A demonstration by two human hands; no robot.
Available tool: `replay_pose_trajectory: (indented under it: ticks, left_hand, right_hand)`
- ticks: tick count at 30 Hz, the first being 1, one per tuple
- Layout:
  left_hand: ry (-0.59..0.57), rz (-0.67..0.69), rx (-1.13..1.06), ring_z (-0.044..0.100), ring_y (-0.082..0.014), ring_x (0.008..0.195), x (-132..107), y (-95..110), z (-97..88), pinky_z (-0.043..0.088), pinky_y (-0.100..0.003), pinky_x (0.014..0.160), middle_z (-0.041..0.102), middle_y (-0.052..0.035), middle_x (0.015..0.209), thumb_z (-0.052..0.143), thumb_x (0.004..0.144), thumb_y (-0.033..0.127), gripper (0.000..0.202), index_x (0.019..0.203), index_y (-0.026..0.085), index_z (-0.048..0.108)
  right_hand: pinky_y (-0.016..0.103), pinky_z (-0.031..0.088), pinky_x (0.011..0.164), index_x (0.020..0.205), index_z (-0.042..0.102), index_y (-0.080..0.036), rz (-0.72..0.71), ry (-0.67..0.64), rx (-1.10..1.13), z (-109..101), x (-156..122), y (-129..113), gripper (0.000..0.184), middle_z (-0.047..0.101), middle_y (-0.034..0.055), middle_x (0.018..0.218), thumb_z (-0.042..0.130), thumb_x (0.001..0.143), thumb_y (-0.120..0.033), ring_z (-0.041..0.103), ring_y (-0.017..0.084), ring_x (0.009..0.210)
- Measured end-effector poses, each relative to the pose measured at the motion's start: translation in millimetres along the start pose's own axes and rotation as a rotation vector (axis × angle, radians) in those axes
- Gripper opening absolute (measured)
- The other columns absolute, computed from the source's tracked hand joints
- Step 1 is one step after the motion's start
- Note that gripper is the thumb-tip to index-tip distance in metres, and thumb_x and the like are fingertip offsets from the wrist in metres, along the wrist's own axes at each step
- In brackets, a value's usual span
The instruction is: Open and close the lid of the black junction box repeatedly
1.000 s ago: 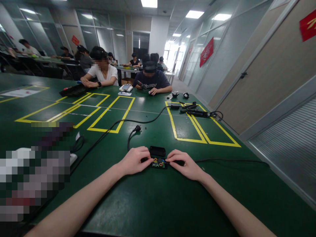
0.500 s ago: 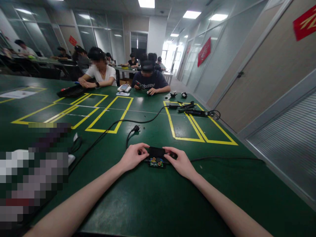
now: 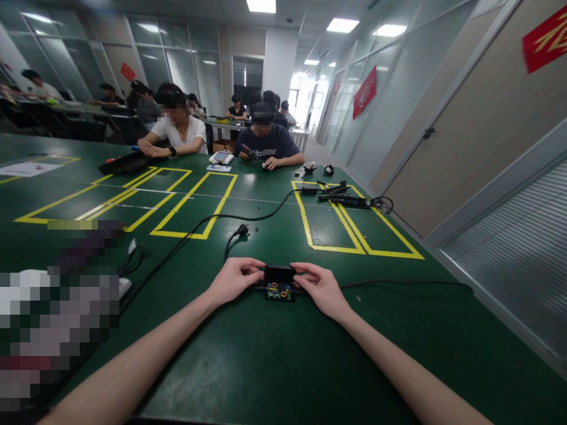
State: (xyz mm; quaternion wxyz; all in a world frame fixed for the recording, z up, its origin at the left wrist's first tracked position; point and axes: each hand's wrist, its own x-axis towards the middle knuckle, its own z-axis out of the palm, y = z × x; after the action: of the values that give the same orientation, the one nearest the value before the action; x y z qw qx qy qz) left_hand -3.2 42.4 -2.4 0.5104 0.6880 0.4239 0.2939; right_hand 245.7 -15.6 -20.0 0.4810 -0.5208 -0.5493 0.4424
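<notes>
A small black plastic cover [image 3: 280, 273] sits tilted over an open power adapter with a green circuit board [image 3: 277, 291] on the green table [image 3: 274, 366]. My left hand [image 3: 234, 280] pinches the cover's left end with curled fingers. My right hand [image 3: 319, 287] grips its right end the same way. A black cable [image 3: 398, 284] leaves the adapter to the right, and a plug [image 3: 241, 229] lies just beyond my left hand.
Yellow tape rectangles [image 3: 195, 203] mark the table. Black tools and cords [image 3: 349, 200] lie at the far right. Two seated people [image 3: 266, 144] work at the far edge. A blurred patch [image 3: 57, 307] covers things at my left. Grey wall panels run along the right.
Both hands moved from the circuit board's ends up to the black cover and brought it down over the board.
</notes>
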Motion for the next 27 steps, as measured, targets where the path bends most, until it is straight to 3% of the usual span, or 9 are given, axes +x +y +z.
replay_pose_trajectory:
  ticks: [11, 20, 23, 27]
  left_hand:
    - [0.001, 0.035, 0.03, 0.074, -0.0185, 0.074, -0.5, -1.2, 1.0, 0.058, -0.026, 0.07, 0.079, -0.0051, 0.081, 0.066, 0.081, 0.026, 0.025, 0.101, 0.014, 0.077]
    - [0.002, 0.081, 0.083, 0.07, -0.0172, 0.07, -2.0, 6.4, 0.9, 0.058, -0.028, 0.073, 0.077, -0.0048, 0.079, 0.056, 0.087, 0.034, 0.027, 0.092, 0.016, 0.076]
    - [-0.007, 0.087, 0.102, 0.069, -0.0178, 0.071, -3.1, 9.8, 0.2, 0.056, -0.028, 0.073, 0.077, -0.0056, 0.079, 0.054, 0.09, 0.04, 0.032, 0.09, 0.016, 0.076]
    - [-0.023, 0.122, 0.154, 0.068, -0.018, 0.072, -5.0, 12.2, -0.2, 0.054, -0.027, 0.071, 0.075, -0.0057, 0.077, 0.051, 0.093, 0.045, 0.039, 0.083, 0.016, 0.076]
  right_hand:
    - [0.036, 0.065, 0.08, 0.112, 0.077, -0.018, -0.031, -0.045, -0.014, 0.1, -0.5, 2.7, 0.038, 0.08, 0.0068, 0.094, 0.077, 0.079, -0.039, 0.078, 0.022, 0.083]
    - [0.036, 0.062, 0.084, 0.107, 0.076, -0.02, -0.165, -0.107, -0.154, -5.0, -4.8, -9.7, 0.027, 0.079, 0.0059, 0.095, 0.071, 0.088, -0.038, 0.075, 0.021, 0.088]
    - [0.036, 0.06, 0.084, 0.094, 0.077, -0.02, -0.25, -0.15, -0.26, -4.8, -6.3, -15.1, 0.022, 0.079, 0.0074, 0.095, 0.064, 0.095, -0.037, 0.074, 0.022, 0.09]
    - [0.036, 0.057, 0.085, 0.096, 0.074, -0.02, -0.377, -0.197, -0.405, -2.8, -7.8, -15.0, 0.015, 0.078, 0.0074, 0.095, 0.063, 0.097, -0.03, 0.073, 0.022, 0.09]
